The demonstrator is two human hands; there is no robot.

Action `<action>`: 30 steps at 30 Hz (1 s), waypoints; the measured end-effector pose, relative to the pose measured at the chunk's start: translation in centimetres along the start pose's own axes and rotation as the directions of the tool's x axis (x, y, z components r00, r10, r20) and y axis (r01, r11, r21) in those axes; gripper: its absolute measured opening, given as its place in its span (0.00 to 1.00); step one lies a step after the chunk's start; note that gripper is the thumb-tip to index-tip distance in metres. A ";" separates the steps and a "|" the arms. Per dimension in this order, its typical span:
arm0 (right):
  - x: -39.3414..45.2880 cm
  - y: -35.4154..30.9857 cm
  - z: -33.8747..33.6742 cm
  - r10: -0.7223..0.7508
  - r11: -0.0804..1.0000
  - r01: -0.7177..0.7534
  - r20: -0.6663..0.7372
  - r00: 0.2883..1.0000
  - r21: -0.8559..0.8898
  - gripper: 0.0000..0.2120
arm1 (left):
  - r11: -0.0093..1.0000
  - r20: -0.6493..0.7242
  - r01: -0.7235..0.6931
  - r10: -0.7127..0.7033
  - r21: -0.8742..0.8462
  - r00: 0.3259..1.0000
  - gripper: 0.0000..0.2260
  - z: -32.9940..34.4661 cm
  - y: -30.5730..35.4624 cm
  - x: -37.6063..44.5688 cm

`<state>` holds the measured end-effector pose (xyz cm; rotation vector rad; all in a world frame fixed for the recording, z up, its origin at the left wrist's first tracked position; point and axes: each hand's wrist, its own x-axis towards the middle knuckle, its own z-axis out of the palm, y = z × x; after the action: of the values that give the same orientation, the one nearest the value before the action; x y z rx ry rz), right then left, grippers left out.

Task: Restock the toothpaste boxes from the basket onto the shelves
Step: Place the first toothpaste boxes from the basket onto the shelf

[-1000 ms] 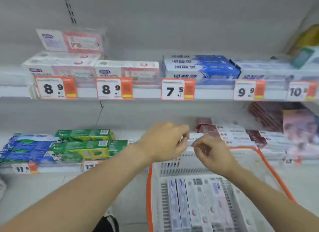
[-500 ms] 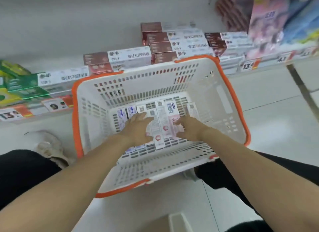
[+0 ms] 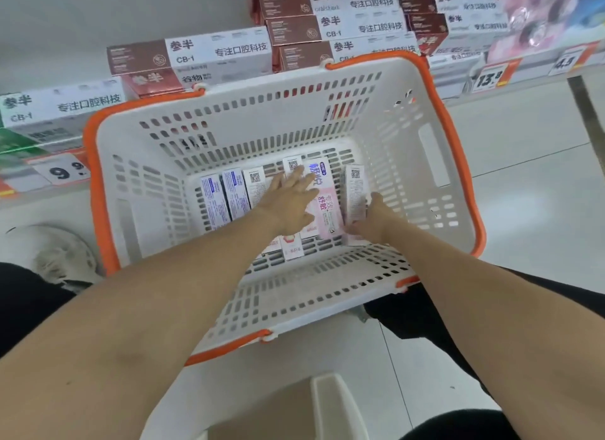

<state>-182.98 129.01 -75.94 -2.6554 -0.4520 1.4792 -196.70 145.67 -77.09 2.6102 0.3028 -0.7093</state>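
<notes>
A white basket with an orange rim stands on the floor in front of the lowest shelf. Several toothpaste boxes lie side by side on its bottom. My left hand lies flat on the middle boxes, fingers spread, next to a pink and white box. My right hand is curled around the near end of the rightmost white box, which stands slightly tilted on its edge.
Maroon and white boxes are stacked on the low shelf just behind the basket, with price tags along its edge. A shoe is left of the basket. A white object sits between my knees on the tiled floor.
The view dropped from the upper shelves to the basket. Both hands went from the shelf edge down into the basket, and my right hand closed on the rightmost box.
</notes>
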 end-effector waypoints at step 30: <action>1.0 0.0 -3.2 -0.229 0.805 -0.016 0.336 0.914 0.593 0.24 | 0.883 0.057 0.238 -0.235 -0.404 0.970 0.30 -4.9 -1.5 4.1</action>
<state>-179.78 129.55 -75.00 -1.8282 -0.1209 1.7628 -191.61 149.60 -75.95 2.1907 0.6998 -0.6497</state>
